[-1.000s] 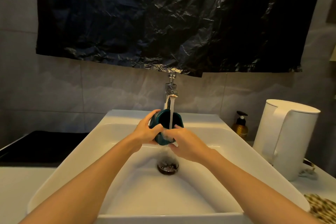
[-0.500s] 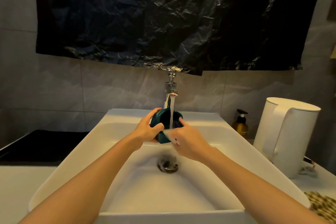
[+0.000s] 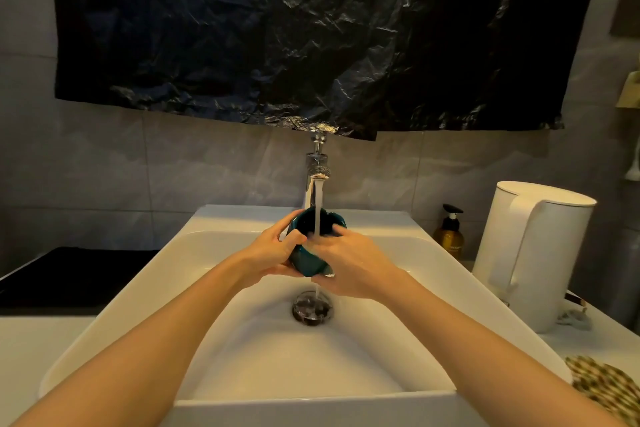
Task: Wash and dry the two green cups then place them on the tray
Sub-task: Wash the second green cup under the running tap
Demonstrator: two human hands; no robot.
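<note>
Under the running tap (image 3: pixel 317 168), left hand (image 3: pixel 273 255) and right hand (image 3: pixel 349 263) are curling their grip round one green cup (image 3: pixel 308 262) — washing is seemingly progressing — drying and placing not yet done.

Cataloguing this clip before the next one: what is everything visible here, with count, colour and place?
glossy dark green cup: one, dark green, under the running water above the sink
chrome metal tap: one, silver, behind the sink, water flowing
white rectangular sink: one, white, centre
round dark drain: one, dark, sink floor
crinkled black plastic sheet: one, black, on the wall above the tap
white lidded jug: one, white, on the counter right of the sink
amber pump bottle: one, amber with black pump, between sink and jug
flat black surface: one, black, left of the sink
patterned cloth: one, beige and dark, lower right
left hand: one, grips the cup's left side
right hand: one, holds the cup's right side
</note>
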